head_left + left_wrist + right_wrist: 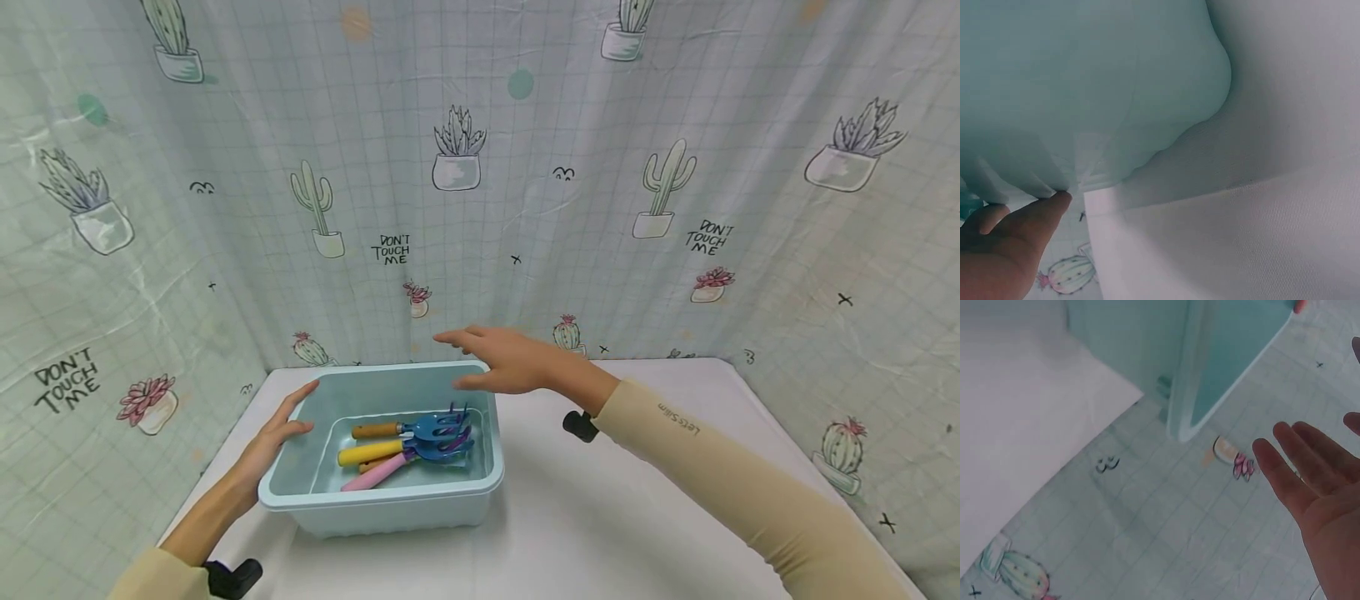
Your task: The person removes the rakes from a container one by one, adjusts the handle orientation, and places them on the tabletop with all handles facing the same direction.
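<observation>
A pale blue plastic tub (390, 508) rests on the white table, several small garden tools inside. One hand fork (371, 452) has a yellow handle and blue head. Another tool (377, 430) has a wooden handle and a blue head. A pink handle (378, 473) lies beside them. With the thumb over the rim, my left hand (262, 454) holds the tub's left side; in the left wrist view its fingertips (1060, 200) touch the outer wall. Raised above the back right corner, my right hand (502, 358) has spread fingers and holds nothing.
White tabletop (637, 508) extends to the right of the tub. A grid-patterned curtain (525, 208) with cactus prints hangs behind and on both sides. Black wrist mounts (580, 426) show at both wrists.
</observation>
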{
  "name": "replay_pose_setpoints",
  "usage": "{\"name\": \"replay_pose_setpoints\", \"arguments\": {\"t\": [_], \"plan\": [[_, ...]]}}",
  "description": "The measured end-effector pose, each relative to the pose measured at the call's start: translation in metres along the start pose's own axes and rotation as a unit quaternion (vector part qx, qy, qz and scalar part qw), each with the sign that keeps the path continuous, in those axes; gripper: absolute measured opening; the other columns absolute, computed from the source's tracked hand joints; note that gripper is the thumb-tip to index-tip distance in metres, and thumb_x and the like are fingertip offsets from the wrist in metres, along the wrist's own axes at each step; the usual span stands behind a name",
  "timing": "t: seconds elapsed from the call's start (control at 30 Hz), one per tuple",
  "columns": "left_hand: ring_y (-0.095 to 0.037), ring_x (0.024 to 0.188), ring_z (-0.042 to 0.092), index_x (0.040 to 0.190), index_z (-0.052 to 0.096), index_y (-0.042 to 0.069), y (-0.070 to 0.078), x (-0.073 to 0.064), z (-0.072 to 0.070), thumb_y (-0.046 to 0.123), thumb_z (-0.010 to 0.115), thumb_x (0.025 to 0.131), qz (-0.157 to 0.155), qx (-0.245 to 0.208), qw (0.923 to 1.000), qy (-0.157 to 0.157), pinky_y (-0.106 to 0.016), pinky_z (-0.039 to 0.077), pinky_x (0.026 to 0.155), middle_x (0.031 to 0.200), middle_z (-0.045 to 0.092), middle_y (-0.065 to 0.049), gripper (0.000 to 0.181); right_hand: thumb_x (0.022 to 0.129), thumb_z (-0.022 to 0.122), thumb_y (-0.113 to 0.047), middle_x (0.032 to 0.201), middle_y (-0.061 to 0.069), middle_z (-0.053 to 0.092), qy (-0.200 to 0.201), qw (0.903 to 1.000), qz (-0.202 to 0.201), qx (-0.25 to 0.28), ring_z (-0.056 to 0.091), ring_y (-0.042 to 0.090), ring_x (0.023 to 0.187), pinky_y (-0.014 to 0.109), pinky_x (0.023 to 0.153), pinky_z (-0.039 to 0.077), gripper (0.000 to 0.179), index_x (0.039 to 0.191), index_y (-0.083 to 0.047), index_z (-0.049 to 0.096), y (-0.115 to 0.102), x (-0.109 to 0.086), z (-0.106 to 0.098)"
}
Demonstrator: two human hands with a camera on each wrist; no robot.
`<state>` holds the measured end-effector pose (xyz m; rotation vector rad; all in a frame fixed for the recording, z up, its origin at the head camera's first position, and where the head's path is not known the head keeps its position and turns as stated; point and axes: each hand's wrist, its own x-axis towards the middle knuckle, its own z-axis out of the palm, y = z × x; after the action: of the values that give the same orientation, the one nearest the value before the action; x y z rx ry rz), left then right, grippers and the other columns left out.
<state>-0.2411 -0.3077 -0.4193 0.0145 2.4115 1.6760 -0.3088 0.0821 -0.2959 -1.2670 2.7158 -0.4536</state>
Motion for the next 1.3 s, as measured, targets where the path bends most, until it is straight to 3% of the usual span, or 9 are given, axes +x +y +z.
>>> {"name": "replay_pose_setpoints", "arguments": {"t": [0.23,0.5,0.77,1.13,1.3], "plan": [[-0.049,0.159,0.005,0.167,0.005,0.035,0.001,0.001,0.000,0.020,0.042,0.104,-0.004,0.001,1.0000,0.001,-0.069,0.027,0.119,0.176,-0.008,-0.010,0.075,0.100,0.066,-0.040,0.150,0.006,0.058,-0.010,0.9992,-0.029,0.026,0.062,0.024,0.132,0.045,0.109,0.051,0.066,0.159,-0.024,0.039,-0.014,0.025,0.008],[-0.049,0.159,0.007,0.167,0.005,0.035,0.001,-0.001,-0.002,0.019,0.042,0.104,-0.002,-0.002,1.0000,0.002,-0.067,0.030,0.117,0.176,-0.008,-0.010,0.075,0.101,0.067,-0.037,0.138,0.006,0.067,-0.030,0.9975,-0.032,0.055,0.070,0.019,0.122,0.037,0.103,0.055,0.058,0.153,-0.020,0.047,-0.026,0.050,0.020],[-0.047,0.159,0.004,0.167,0.006,0.032,0.001,0.001,-0.001,0.017,0.042,0.102,-0.002,-0.013,0.9999,0.003,-0.069,0.024,0.120,0.176,-0.007,-0.009,0.076,0.100,0.068,-0.034,0.136,0.006,0.068,-0.057,0.9924,-0.023,0.107,0.070,0.019,0.120,0.027,0.094,0.057,0.053,0.149,-0.020,0.052,-0.036,0.070,0.031],[-0.045,0.159,0.009,0.167,0.007,0.033,0.000,0.001,0.000,0.016,0.042,0.102,0.000,-0.021,0.9998,0.001,-0.063,0.031,0.117,0.176,-0.006,-0.009,0.076,0.099,0.071,-0.028,0.131,0.012,0.072,-0.080,0.9771,0.007,0.197,0.070,0.019,0.112,0.038,0.077,0.064,0.044,0.140,-0.012,0.061,-0.033,0.101,0.053],[-0.046,0.159,0.009,0.167,0.007,0.033,0.001,0.001,0.000,0.016,0.041,0.102,0.002,-0.018,0.9998,0.000,-0.063,0.033,0.117,0.176,-0.006,-0.009,0.075,0.100,0.070,-0.027,0.132,0.015,0.071,-0.087,0.9678,0.030,0.234,0.071,0.031,0.116,0.043,0.079,0.064,0.042,0.137,-0.009,0.064,-0.029,0.111,0.069]]}}
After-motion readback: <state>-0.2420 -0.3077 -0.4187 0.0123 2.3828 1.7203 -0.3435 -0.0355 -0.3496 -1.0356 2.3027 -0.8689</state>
